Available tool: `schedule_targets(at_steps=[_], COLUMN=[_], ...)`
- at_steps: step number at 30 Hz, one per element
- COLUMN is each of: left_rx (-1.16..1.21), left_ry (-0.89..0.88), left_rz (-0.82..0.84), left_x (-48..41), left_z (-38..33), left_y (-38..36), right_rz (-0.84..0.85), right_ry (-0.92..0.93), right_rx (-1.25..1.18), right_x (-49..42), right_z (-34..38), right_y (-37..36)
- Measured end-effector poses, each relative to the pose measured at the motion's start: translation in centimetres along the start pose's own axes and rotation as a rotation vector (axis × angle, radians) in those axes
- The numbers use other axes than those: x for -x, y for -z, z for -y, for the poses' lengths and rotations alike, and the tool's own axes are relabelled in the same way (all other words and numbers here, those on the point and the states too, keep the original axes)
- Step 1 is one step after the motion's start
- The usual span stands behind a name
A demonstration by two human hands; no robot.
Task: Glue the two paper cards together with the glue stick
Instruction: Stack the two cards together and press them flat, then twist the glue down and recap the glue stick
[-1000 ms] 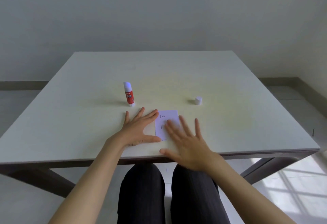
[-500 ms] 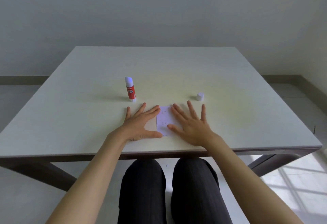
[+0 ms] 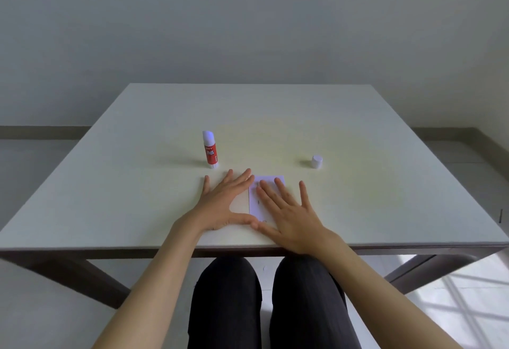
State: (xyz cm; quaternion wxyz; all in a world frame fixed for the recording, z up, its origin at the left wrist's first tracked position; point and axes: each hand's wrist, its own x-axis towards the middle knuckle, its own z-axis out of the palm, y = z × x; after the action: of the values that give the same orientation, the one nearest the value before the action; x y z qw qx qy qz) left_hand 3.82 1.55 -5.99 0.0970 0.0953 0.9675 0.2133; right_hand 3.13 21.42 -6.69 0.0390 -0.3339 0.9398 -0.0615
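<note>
While hands [image 3: 259, 208] lie flat, card [image 3: 268, 180] beneath fingers

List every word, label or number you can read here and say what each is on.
"GLUE STICK": white letters on the red label of the glue stick.
Brand line above it on the same label: too small to read.
Faint marks on the white card under the right hand: too blurred to read.
White cap: no text visible.

wall [image 3: 248, 18]: plain grey | floor [image 3: 468, 307]: pale, window-light grid | table [image 3: 358, 142]: white top, dark legs
</note>
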Motion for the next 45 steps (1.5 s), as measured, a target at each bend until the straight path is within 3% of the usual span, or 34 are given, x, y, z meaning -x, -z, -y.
schedule_targets(at_steps=[2, 4, 6, 8, 13, 16, 18, 20, 22, 24, 26, 29, 31, 33, 35, 37, 38, 39, 40, 43, 45], left_rx=[0.089, 0.193, 0.314, 0.500, 0.606, 0.579, 0.630, 0.798, 1.099, 1.249, 1.278, 1.307, 1.311, 1.317, 1.328, 1.318, 1.307, 1.299, 1.296, 1.285, 1.292], left_ry=[-0.060, -0.085, 0.086, 0.300, 0.454, 0.396, 0.364, 0.289, 0.170, 0.042, -0.021, -0.039, -0.047, -0.047, -0.041, -0.050, -0.052, -0.053, -0.051, -0.029, -0.032], left_rz=[-0.158, -0.521, -0.914, -1.060, -0.936, -1.001, -0.981, -0.865, -0.695, -0.569, -0.538, -0.536, -0.536, -0.550, -0.561, -0.567, -0.570, -0.571, -0.571, -0.567, -0.566], left_x=[0.4, 0.6, 0.4, -0.5, -3.8, -4.3, -4.0, -3.2, -2.4, -1.7, -1.0, -0.3, -0.1, -0.1, -0.2, -0.3, -0.3, -0.3, -0.3, -0.1, 0.1], left_z=[0.2, 0.4, 0.7, 1.0, 1.7, 0.8, 0.2, -1.2, -2.7, -3.8, -4.3, -4.6, -4.7, -5.0, -5.6, -6.1, -6.2, -6.3, -6.2, -6.1, -6.1], left_y=[0.0, 0.0, 0.5, 1.4, 2.4, 2.8, 3.2, 3.6, 3.9, 4.0, 4.2, 4.8, 5.1, 5.4, 5.6, 5.6, 5.6, 5.6, 5.6, 5.7, 5.7], right_rz=[-0.014, -0.058, -0.134, -0.228, -0.620, -0.681, -0.731, -0.778, -0.771, -0.637, -0.318, 0.064, 0.067, -0.224, -0.614, -0.798, -0.811, -0.740, -0.596, 0.009, 0.049], right_ry=[-0.002, 0.005, 0.011, 0.015, -0.101, -0.150, -0.097, -0.033, -0.080, -0.263, -0.446, -0.437, -0.360, -0.215, -0.164, -0.200, -0.222, -0.264, -0.312, -0.323, -0.264], right_rx=[0.000, 0.007, -0.020, -0.139, -0.597, -0.659, -0.559, -0.492, -0.737, -1.187, -1.610, -1.988, -2.122, -1.951, -1.317, -0.783, -0.721, -0.820, -1.069, -1.828, -2.021], right_x=[0.0, 0.1, 0.2, 0.5, 1.2, 1.2, 1.1, 1.0, 0.6, -0.6, -1.7, -1.9, -1.9, -1.9, -2.0, -2.1, -2.0, -2.0, -2.1, -2.1, -2.1], right_z=[-0.1, -0.1, -0.1, 0.0, -0.2, -0.3, -0.3, 0.1, 1.2, 2.2, 2.5, 2.6, 2.9, 3.4, 3.7, 3.9, 3.8, 3.7, 3.6, 2.6, 2.2], right_y=[0.0, -0.3, -0.4, -0.3, -0.4, -0.4, -0.5, -0.4, 0.7, 2.6, 4.4, 6.1, 6.3, 5.7, 4.7, 4.1, 4.0, 4.2, 5.0, 6.8, 6.7])
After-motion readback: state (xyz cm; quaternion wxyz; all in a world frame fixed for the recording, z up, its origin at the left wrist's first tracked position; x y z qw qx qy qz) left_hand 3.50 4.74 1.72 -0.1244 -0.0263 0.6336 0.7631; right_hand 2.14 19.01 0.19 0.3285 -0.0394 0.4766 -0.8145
